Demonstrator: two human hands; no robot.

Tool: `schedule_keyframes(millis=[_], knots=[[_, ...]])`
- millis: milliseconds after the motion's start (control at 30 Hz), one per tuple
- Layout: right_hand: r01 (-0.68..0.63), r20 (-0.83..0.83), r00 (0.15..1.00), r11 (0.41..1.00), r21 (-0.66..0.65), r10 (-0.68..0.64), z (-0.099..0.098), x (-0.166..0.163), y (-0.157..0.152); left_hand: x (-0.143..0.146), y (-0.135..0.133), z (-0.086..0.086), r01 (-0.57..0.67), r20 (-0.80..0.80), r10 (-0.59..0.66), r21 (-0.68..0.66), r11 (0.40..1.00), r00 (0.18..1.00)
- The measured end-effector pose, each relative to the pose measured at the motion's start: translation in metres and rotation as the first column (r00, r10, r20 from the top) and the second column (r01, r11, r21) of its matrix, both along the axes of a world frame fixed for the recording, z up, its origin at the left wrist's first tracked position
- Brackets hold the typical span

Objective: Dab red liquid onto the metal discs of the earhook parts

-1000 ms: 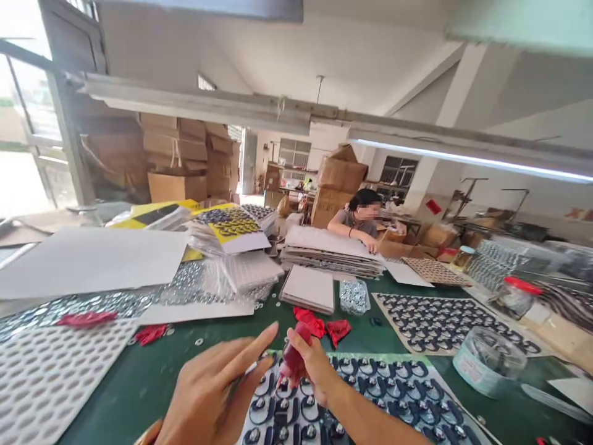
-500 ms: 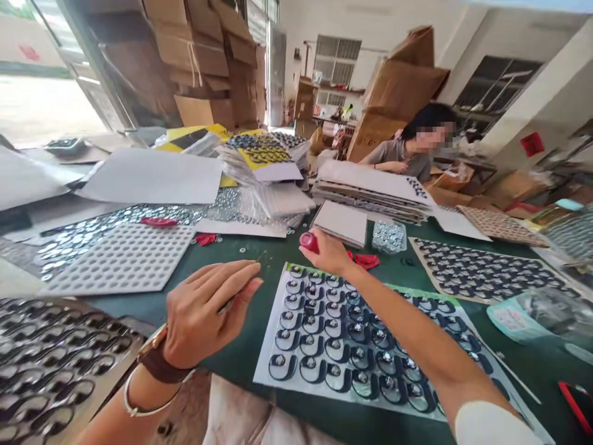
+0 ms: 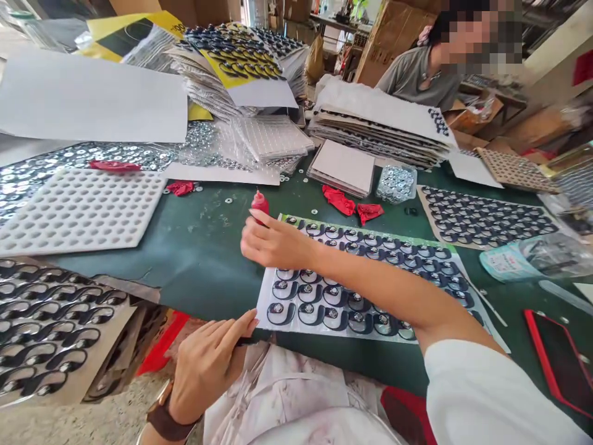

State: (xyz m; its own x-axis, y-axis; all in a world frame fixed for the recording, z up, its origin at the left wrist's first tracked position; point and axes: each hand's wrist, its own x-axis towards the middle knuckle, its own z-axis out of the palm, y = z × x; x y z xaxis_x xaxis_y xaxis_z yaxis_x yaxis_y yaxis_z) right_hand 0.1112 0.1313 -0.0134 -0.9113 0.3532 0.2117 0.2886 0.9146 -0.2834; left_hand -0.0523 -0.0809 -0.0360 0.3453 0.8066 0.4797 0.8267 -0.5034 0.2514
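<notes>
My right hand (image 3: 273,242) is closed around a small red squeeze bottle (image 3: 260,203), its narrow tip pointing up, over the far left part of a white sheet (image 3: 265,312). Rows of black curved pieces (image 3: 308,289) lie on that sheet, each with a shiny metal disc and a small round stud. At the sheet's near left corner, my left hand (image 3: 210,361) has its fingers together, with index finger and thumb pinching the corner by the table edge. The right forearm crosses above the sheet and hides some rows.
A white dimpled tray (image 3: 88,210) lies left, near metal washers (image 3: 69,161). Red finger cots (image 3: 338,201) and a clear tub of washers (image 3: 396,183) are beyond the sheet. A red-edged phone (image 3: 560,364) lies right. A person (image 3: 412,71) sits behind stacked boards (image 3: 380,127).
My view has tipped downward. My right hand has moved left with the red bottle, whose tip now points up. The left hand has come down to the sheet's near left corner.
</notes>
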Motion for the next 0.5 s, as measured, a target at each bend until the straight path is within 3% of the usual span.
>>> schedule_keyframes(millis=[67, 100, 200, 333, 500], knots=[[0.221, 0.038, 0.973, 0.966, 0.132, -0.228, -0.003, 0.047, 0.002, -0.002, -0.004, -0.004, 0.012, 0.051, -0.012, 0.003, 1.0, 0.999], [0.407, 0.039, 0.906, 0.893, 0.192, -0.421, -0.004, 0.071, 0.007, -0.003, -0.005, -0.007, 0.009, 0.077, -0.009, 0.003, 1.0, 0.997], [0.613, -0.006, 0.775, 0.751, 0.244, -0.631, -0.006, 0.133, 0.035, -0.003, -0.008, -0.013, -0.031, 0.127, 0.032, -0.009, 0.999, 0.991], [0.715, -0.027, 0.689, 0.672, 0.194, -0.725, -0.02, 0.167, 0.07, 0.007, -0.007, -0.02, -0.067, 0.126, 0.071, -0.036, 0.997, 0.989], [0.769, -0.098, 0.639, 0.633, 0.081, -0.763, -0.037, 0.163, 0.082, 0.02, -0.006, -0.023, -0.072, 0.087, 0.081, -0.109, 0.991, 0.993]])
